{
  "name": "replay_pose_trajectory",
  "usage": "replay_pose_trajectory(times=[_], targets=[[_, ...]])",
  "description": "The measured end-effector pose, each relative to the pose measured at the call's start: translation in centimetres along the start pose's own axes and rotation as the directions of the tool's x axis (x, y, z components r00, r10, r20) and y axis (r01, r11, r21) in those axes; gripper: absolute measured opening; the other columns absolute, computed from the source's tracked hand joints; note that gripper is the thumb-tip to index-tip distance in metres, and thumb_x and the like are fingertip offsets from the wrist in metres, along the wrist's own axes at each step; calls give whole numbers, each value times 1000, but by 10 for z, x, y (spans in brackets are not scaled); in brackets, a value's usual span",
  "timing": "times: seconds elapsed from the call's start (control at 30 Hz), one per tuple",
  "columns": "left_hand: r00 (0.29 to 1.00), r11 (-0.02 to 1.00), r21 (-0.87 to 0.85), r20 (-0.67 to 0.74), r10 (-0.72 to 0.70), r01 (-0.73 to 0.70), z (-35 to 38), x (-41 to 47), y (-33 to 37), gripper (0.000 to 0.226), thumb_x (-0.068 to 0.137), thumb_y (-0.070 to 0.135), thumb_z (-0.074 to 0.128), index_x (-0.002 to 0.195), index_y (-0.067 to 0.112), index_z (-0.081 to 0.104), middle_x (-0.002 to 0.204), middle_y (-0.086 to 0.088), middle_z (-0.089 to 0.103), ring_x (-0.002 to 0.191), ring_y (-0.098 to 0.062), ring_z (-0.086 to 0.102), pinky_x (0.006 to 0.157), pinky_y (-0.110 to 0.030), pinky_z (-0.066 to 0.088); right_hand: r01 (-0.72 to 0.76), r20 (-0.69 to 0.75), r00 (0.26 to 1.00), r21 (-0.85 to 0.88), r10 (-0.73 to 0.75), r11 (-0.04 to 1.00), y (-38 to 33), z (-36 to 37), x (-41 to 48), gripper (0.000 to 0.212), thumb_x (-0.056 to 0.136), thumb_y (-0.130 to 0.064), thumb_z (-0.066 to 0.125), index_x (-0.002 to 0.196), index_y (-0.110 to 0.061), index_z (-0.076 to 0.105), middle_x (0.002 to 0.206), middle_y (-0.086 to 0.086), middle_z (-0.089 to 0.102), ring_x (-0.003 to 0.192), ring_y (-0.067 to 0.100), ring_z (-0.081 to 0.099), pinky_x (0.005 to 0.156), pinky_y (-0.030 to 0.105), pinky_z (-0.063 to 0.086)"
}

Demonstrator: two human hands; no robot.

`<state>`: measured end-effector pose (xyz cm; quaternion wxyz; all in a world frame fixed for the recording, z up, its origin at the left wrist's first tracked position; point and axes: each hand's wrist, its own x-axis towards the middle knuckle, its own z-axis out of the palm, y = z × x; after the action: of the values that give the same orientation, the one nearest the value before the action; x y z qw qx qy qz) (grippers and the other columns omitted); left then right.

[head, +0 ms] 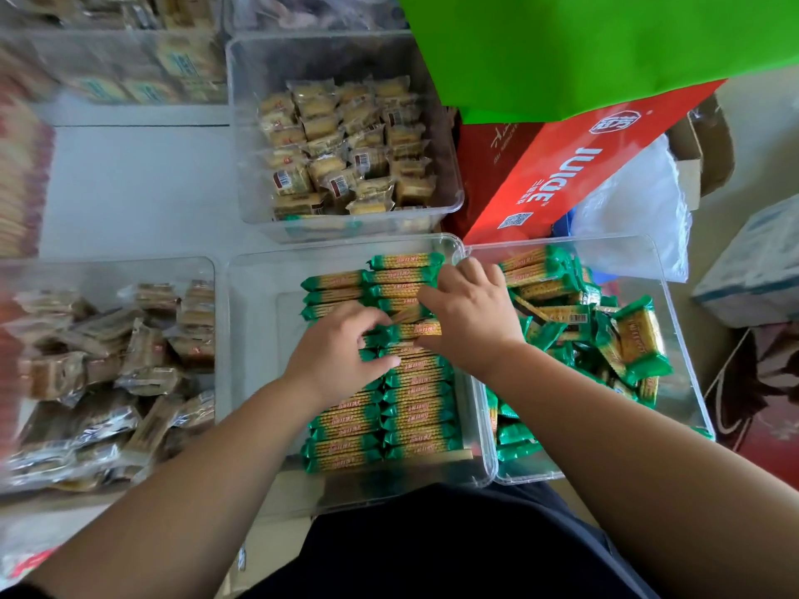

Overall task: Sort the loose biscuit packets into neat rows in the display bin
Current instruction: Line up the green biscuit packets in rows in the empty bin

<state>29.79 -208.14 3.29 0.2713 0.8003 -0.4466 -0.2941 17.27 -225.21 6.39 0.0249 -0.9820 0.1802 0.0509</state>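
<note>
A clear plastic display bin (259,382) in front of me holds green-and-yellow biscuit packets (415,408) standing in two neat rows. My left hand (341,352) rests on the left row, fingers pressing packets in the middle. My right hand (471,313) lies over the right row, thumb and fingers pinching one packet (426,329) between both hands. To the right, a second clear bin (674,339) holds a loose heap of the same green packets (605,339).
A clear bin of brown and silver packets (108,373) stands at the left. Behind is a bin of small yellow cakes (341,144). A red carton (562,166), a green bag (583,49) and a white plastic bag (635,209) crowd the back right.
</note>
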Motion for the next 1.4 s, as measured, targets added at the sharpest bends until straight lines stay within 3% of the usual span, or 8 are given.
replay_pose_trajectory(times=[0.23,0.37,0.57,0.7,0.9,1.03,1.27,1.4], targets=[[999,994,106,-46,6,-2,13,6,-4,17,89,26,79,81,18,65,78,7,60,69,-13,57,61,-25,46,20,-80,997,93,-13,995,11,7,-9,47,91,-57,44,87,-23,76,80,-5,68,92,27,57,83,41,37],[993,994,108,-116,-14,27,13,4,-13,32,88,23,79,67,17,56,66,9,51,63,-13,51,56,-24,39,-2,-154,988,43,9,999,15,11,-11,20,87,-37,66,78,-21,72,80,-5,69,99,28,57,84,41,31],[969,968,51,-45,-243,245,9,14,2,61,70,47,90,105,28,45,107,6,65,93,-19,66,79,-39,58,-51,-120,991,30,54,998,16,19,-14,7,74,-30,78,75,-23,75,108,0,60,113,31,47,94,44,29],[938,936,-65,-17,-346,345,12,26,12,111,65,44,95,150,25,26,150,0,49,134,-25,51,109,-43,44,-126,-173,972,178,157,976,27,13,-18,28,80,-40,74,102,-23,72,125,5,56,118,32,44,97,48,36],[901,896,-154,-64,-430,416,28,32,17,118,65,38,96,157,18,24,157,-3,39,146,-25,38,119,-43,34,-408,-160,869,304,468,861,75,5,-30,40,91,-38,59,129,-25,60,142,6,49,128,33,43,104,53,38],[877,878,-187,-120,-466,441,38,29,26,116,69,34,94,159,19,22,159,-4,39,148,-26,36,120,-45,34,-512,134,859,241,494,824,113,2,-26,72,82,-33,73,148,-27,44,154,1,35,138,32,35,109,54,37],[889,872,-219,-44,-457,437,28,28,24,123,68,33,95,161,25,15,162,0,37,148,-24,36,119,-47,34,-464,76,882,313,465,829,137,7,-13,55,72,-21,85,120,-14,59,126,5,48,108,31,55,87,42,50],[892,863,-250,9,-452,440,22,25,19,123,67,33,95,160,37,14,155,4,45,134,-24,54,113,-51,45,-378,87,926,184,368,908,144,10,-13,50,74,-25,83,118,-15,62,117,6,56,108,32,51,93,44,46]])
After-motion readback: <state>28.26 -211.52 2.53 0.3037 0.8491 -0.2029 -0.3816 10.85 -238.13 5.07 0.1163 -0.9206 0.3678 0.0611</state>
